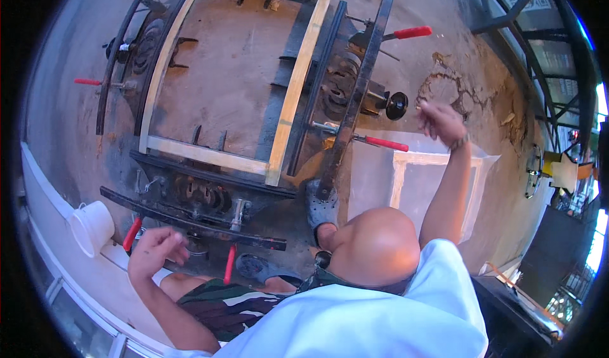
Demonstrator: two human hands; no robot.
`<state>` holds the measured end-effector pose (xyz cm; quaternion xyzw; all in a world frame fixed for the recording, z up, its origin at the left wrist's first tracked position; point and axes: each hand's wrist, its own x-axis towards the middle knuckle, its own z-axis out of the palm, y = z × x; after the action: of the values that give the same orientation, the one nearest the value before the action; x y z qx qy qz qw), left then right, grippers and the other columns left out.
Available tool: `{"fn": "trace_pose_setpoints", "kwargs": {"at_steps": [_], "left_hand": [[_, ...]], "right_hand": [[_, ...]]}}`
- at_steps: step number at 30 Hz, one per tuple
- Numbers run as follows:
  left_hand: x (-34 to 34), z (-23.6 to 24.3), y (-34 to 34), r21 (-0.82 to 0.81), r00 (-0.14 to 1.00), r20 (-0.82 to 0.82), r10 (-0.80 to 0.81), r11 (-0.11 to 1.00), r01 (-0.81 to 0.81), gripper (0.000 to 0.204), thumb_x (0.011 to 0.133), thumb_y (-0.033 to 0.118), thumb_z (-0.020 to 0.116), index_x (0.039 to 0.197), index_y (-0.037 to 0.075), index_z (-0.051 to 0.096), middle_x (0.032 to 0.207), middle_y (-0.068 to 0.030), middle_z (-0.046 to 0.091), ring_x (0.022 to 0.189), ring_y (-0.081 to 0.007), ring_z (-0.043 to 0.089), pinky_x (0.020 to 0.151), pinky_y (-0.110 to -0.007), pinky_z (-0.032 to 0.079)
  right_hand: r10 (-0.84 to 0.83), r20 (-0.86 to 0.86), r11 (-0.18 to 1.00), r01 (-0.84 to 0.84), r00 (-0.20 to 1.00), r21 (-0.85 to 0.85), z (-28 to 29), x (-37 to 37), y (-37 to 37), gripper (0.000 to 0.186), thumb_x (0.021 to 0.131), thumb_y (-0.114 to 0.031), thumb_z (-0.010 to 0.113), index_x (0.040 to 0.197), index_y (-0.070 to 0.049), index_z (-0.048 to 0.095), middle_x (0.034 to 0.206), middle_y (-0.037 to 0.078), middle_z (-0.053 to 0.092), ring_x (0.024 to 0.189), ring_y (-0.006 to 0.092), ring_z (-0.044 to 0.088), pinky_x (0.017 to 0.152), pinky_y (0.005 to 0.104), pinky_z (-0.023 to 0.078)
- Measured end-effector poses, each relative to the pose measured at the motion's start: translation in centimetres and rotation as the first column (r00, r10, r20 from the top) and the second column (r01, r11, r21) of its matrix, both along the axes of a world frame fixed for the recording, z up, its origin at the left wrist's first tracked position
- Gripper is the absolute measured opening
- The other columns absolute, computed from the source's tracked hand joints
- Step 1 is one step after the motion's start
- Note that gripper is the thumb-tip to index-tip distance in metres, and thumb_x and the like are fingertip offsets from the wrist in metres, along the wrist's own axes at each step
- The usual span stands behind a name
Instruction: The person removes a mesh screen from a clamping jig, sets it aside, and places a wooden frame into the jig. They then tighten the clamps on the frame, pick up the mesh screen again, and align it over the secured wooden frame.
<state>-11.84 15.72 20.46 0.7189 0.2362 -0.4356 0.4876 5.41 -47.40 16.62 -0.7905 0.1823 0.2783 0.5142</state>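
Note:
A pale wooden rectangular frame lies within a black metal clamping rig with red-handled screw clamps on its sides. My left hand hangs above the near side, beside a red handle, its fingers loosely bent and apart, holding nothing visible. My right hand is out to the right beside a round black knob, fingers loosely curled and apart, with nothing clearly in it. My bare knee is bent below the rig's right corner, with a grey clog under it.
A white bucket stands at the left beside a pale ledge. A pale sheet with a painted rectangular outline lies under my right arm. The concrete floor has cracked patches at the right, near dark metal racks and a yellow object.

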Motion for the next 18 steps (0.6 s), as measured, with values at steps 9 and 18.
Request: {"fn": "trace_pose_setpoints", "kwargs": {"at_steps": [9, 18], "left_hand": [[19.8, -16.0, -19.6, 0.372, 0.517, 0.692, -0.503, 0.863, 0.342, 0.070, 0.080, 0.031, 0.072, 0.136, -0.001, 0.043, 0.136, -0.0233, 0.049, 0.127, -0.0348, 0.046, 0.106, -0.041, 0.037], [25.9, -23.8, -29.4, 0.429, 0.551, 0.744, -0.378, 0.903, 0.040, 0.076, 0.081, 0.025, 0.070, 0.143, 0.002, 0.031, 0.136, -0.0221, 0.047, 0.122, -0.0383, 0.049, 0.100, -0.044, 0.042]], "right_hand": [[-0.520, -0.223, 0.715, 0.564, 0.824, 0.414, -21.3, -3.8, -1.8, 0.049, 0.085, -0.031, 0.072, 0.119, 0.000, 0.056, 0.110, 0.018, 0.062, 0.101, 0.0279, 0.061, 0.086, 0.0374, 0.052], [-0.507, -0.570, 0.110, 0.704, 0.647, 0.701, -24.2, 1.4, 4.1, 0.047, 0.085, -0.029, 0.072, 0.120, -0.002, 0.055, 0.125, 0.019, 0.053, 0.117, 0.0333, 0.051, 0.105, 0.0496, 0.042]]}}
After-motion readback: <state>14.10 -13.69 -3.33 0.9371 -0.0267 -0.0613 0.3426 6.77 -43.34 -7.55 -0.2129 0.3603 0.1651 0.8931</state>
